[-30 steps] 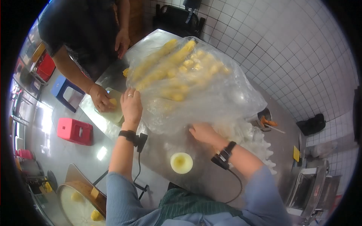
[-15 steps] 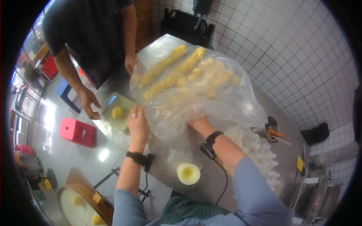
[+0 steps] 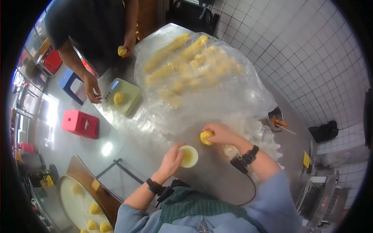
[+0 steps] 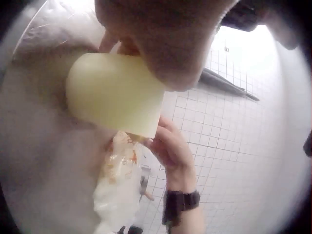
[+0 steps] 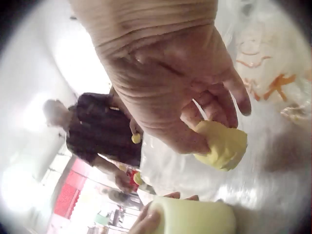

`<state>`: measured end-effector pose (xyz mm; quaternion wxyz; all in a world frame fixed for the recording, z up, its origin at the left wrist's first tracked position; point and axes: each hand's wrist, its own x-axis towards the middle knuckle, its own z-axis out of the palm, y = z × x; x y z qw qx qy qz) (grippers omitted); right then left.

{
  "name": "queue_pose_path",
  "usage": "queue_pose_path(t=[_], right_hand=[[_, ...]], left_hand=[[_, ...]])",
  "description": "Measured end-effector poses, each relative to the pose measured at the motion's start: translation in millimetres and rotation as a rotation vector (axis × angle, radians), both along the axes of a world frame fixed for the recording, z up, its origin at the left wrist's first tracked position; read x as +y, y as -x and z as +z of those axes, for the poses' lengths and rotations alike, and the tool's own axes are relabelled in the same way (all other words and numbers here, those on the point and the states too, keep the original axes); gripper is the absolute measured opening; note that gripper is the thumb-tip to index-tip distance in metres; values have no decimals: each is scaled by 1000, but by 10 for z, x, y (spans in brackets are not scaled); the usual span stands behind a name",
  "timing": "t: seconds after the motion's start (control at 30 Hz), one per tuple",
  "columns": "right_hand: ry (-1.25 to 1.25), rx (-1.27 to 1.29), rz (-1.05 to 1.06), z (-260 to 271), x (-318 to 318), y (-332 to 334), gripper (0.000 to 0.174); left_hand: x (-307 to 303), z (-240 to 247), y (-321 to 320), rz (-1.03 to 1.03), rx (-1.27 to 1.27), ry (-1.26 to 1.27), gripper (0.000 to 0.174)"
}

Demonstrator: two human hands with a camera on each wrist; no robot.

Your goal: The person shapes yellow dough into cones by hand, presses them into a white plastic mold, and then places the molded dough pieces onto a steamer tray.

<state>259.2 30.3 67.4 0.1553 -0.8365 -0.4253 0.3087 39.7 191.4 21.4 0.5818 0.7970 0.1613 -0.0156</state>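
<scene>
My right hand (image 3: 222,134) pinches a yellow dough piece (image 3: 206,138) above the steel table, right of a pale cup (image 3: 189,157). In the right wrist view the lumpy dough (image 5: 223,145) sits between thumb and fingers. My left hand (image 3: 171,160) grips the cup's left side; the left wrist view shows the cup (image 4: 114,92) tilted under that hand (image 4: 161,39), and the right wrist view shows fingers round it. Beyond both hands, a clear plastic sheet (image 3: 217,99) covers yellow dough rolls (image 3: 167,52) and small pieces.
Across the table (image 3: 155,138) a person in dark clothes holds one dough piece (image 3: 122,51), near a green scale (image 3: 134,95) bearing another. Crumpled plastic (image 3: 264,141) and a metal container (image 3: 276,115) lie right. A round tray (image 3: 72,202) with dough stands lower left.
My left hand has left the sheet's edge and come down to the cup. My right hand has come out from under the sheet with dough. The other person has lifted a dough piece.
</scene>
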Motion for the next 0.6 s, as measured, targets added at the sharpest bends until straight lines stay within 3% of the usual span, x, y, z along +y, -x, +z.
queue_pose_path(t=[0.07, 0.1, 0.17, 0.27, 0.4, 0.47, 0.6], right_hand=[[-85, 553, -185, 187, -238, 139, 42], [-81, 556, -185, 258, -342, 213, 42], [-322, 1034, -458, 378, -531, 370, 43], [-445, 1209, -466, 509, -750, 503, 45], [-492, 1120, -471, 525, -1068, 796, 44], [-516, 771, -262, 412, -1232, 893, 43], [-572, 864, -329, 351, -1466, 1065, 42]], left_hand=[[-99, 27, 30, 73, -2, -2, 39], [-183, 138, 30, 90, 24, 56, 37], [-389, 99, 86, 81, -6, 32, 38], [-677, 4, 23, 50, -72, 19, 39], [-1148, 37, 68, 54, -88, 64, 40], [-1290, -78, 162, 56, -69, 83, 41], [-1412, -106, 352, 195, -239, 199, 43]])
